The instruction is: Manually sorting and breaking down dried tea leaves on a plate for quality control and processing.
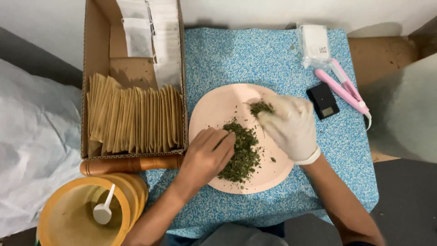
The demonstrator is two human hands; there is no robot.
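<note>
Dark green crumbled dried herbs [241,155] heaped on pink plate [214,109]; gloved right hand [291,125] pinches some.

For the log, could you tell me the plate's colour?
Pale pink plate, seen in the head view.

dried green herbs [241,155], heaped on pink plate [214,109]

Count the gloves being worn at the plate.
1: a white glove on the right hand, pinching dried green herbs above the pink plate. The left hand is bare.
</note>
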